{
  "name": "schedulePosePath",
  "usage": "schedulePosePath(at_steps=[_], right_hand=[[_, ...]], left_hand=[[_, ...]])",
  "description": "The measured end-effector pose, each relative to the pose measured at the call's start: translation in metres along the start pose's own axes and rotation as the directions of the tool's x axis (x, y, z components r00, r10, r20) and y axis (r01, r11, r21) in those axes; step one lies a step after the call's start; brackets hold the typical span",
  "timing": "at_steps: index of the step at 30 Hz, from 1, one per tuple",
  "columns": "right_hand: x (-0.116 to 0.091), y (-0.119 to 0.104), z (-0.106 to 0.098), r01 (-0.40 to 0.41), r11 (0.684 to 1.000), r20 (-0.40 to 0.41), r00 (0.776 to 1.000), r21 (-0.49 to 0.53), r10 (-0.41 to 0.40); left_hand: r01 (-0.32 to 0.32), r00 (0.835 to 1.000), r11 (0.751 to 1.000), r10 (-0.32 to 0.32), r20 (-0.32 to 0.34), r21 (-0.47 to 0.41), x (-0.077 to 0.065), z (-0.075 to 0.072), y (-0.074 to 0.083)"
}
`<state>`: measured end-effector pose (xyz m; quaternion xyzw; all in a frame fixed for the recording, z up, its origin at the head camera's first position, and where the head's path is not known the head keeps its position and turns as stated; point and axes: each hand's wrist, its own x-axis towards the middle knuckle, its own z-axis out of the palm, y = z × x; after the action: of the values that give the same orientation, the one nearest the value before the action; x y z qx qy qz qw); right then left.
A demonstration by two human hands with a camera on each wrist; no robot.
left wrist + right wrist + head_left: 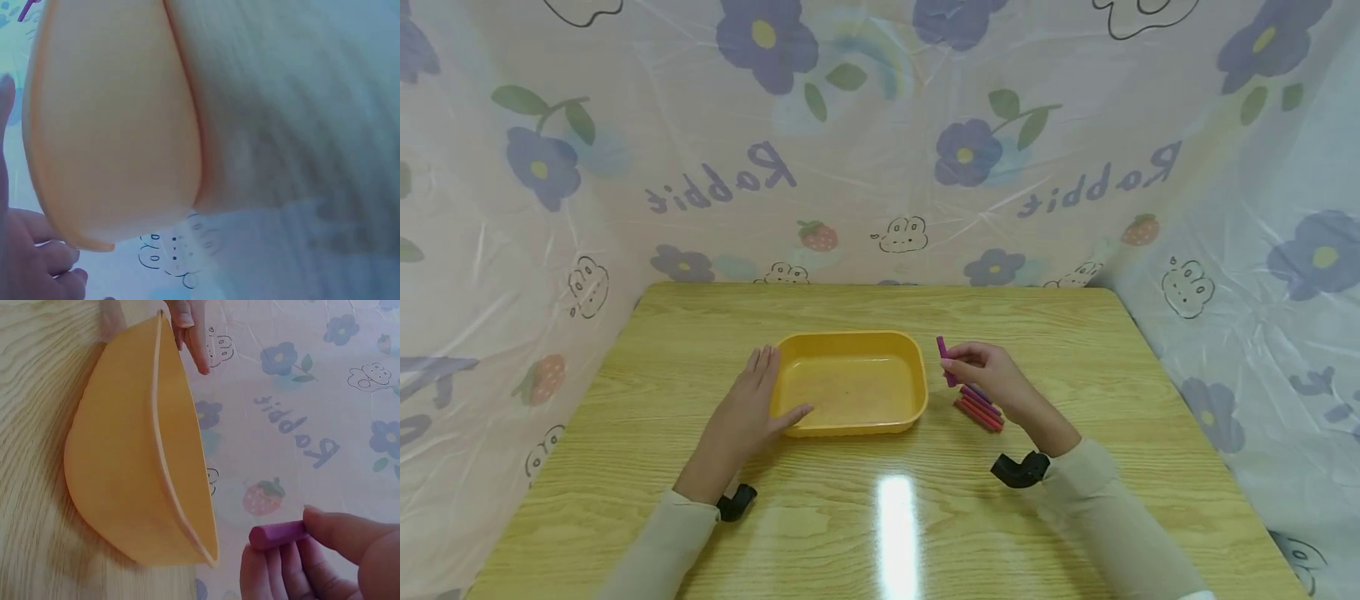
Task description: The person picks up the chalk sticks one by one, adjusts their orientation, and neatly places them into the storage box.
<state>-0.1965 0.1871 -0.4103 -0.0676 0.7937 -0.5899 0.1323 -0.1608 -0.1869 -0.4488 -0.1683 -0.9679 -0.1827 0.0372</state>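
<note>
A shallow yellow plastic basin stands on the table with nothing inside it. My left hand rests at its left end, fingers straight along the rim and thumb over the front edge. To the right of the basin, my right hand pinches a short purple stick between thumb and fingers, above the table. In the right wrist view this stick is a matte round cylinder, like a crayon or modelling-clay stick. Below that hand several red and purple sticks lie side by side, partly hidden by it.
The wood-grain table runs up to a patterned plastic sheet at the back and both sides. A black wrist mount sits at the right wrist, and another mount at the left.
</note>
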Motion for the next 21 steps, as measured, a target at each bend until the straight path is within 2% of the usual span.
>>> schedulePosePath(at_steps=[4, 9, 15, 21], right_hand=[[0.005, 0.001, 0.008, -0.009, 0.998, 0.041, 0.999, 0.054, 0.007], [0.009, -0.001, 0.022, -0.014, 0.995, 0.076, 0.997, 0.103, 0.006], [0.014, 0.001, 0.037, -0.001, 0.984, 0.122, 0.992, 0.179, -0.021], [0.018, 0.003, 0.053, -0.009, 0.982, 0.149, 0.989, 0.186, -0.02]], left_hand=[[0.024, 1.0, 1.0, -0.024, 0.017, 0.014, -0.006, 0.006, -0.001], [0.033, 0.999, 0.999, -0.033, 0.008, 0.01, -0.011, 0.013, -0.005], [0.035, 0.999, 0.999, -0.035, 0.001, 0.011, -0.013, 0.013, -0.005], [0.038, 0.999, 0.999, -0.038, -0.011, -0.005, -0.014, 0.013, -0.004]])
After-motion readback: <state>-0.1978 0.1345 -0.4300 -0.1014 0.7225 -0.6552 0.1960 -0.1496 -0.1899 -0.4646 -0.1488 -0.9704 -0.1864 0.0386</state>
